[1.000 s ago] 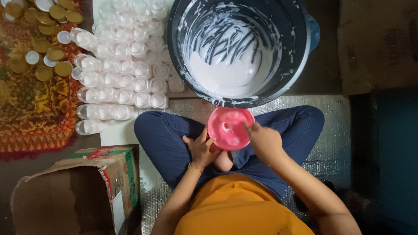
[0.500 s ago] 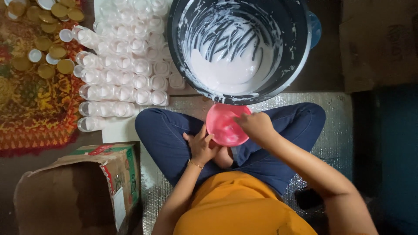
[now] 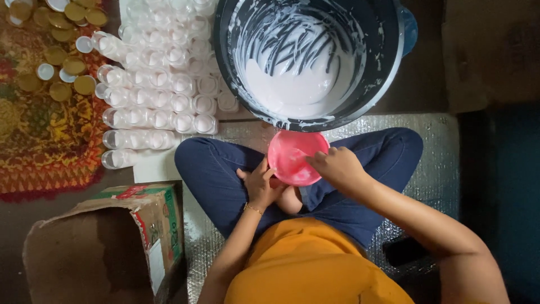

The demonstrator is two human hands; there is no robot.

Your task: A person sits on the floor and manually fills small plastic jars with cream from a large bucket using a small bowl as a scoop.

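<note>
Head view: my right hand [image 3: 337,168] grips rim of pink bowl [image 3: 296,157], fingers curled over its right edge. My left hand [image 3: 260,186] closed around something small under bowl, hidden, cannot tell what. Bowl over my lap, just below big dark bucket [image 3: 394,67] of white liquid. Left of hands: rows of small clear jars [image 3: 163,84], gold lids [image 3: 56,56], open cardboard box [image 3: 112,247].
</note>
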